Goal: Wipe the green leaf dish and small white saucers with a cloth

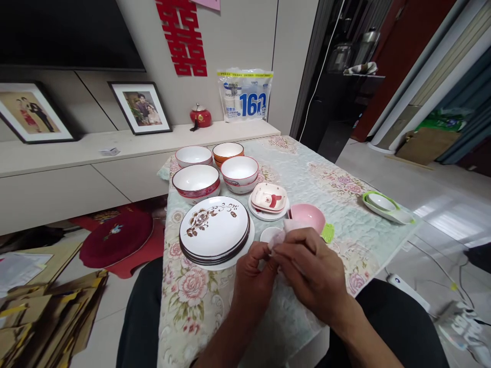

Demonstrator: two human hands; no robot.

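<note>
Both hands meet over the near part of the table. My right hand point(312, 271) is closed on a crumpled white tissue point(290, 226), which looks like thin paper or cloth. Its fingertips touch those of my left hand point(255, 273), which pinches something small that the fingers hide. Just beyond them is a small white dish point(269, 234), partly covered by the tissue. A pink bowl point(309, 217) lies behind my right hand, beside a green piece point(328, 233). Left of the hands is a stack of white plates point(217, 227) with brown flowers.
Stacked bowls point(196, 179) stand at the far left of the table. Square bear-patterned dishes point(269, 197) rest on white plates. Green-edged dishes point(383, 203) lie near the right edge. A floral tablecloth point(215, 306) covers the table. Folded cardboard point(49, 317) and a red stool point(118, 240) are at left.
</note>
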